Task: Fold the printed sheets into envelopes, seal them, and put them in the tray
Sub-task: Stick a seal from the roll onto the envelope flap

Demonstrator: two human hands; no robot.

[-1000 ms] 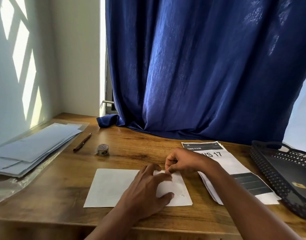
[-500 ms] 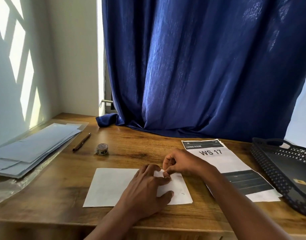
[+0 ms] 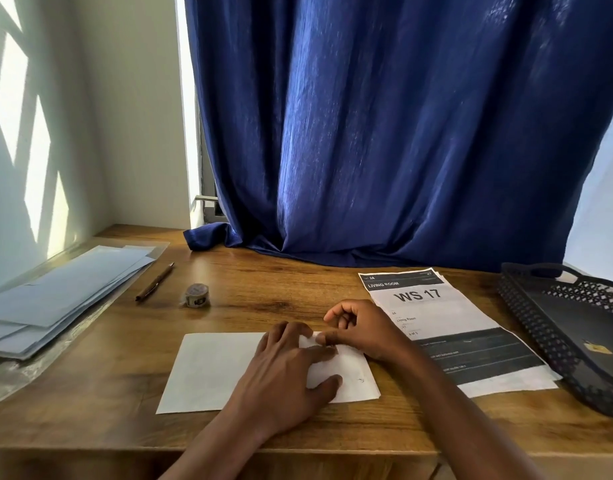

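Far left of the frame there's a fanned stack of pale blue envelopes (image 3: 60,299) lying on a clear plastic sleeve (image 3: 28,370) along the left edge of the wooden bench (image 3: 270,282). Just right of that, a brown pen (image 3: 155,282) lies at a slant, and beside it a small roll of patterned tape (image 3: 197,295) stands on its edge.

Lower middle of the frame is where the action is: a white sheet (image 3: 211,368), blank side up, lies flat near the bench's front edge. The left hand (image 3: 291,372) rests on its right half, fingers spread fairly straight and pressing down, thumb out toward the near edge. The right hand (image 3: 362,329) sits just above and to the right of it, fingers curled in, thumb and fingertip pinching a small raised bit of the paper at the sheet's top edge, right against the left hand's fingertips.

Right of the hands there's a stack of printed sheets (image 3: 447,327), the top one reading "WS 17" and "LIVING ROOM" with a dark band lower down. At the far right edge sits a black perforated tray (image 3: 527,320) with a handle; something small and yellowish lies inside, too small to make out.

A dark blue curtain (image 3: 402,133) hangs behind it all, its hem draped on the bench's back edge.
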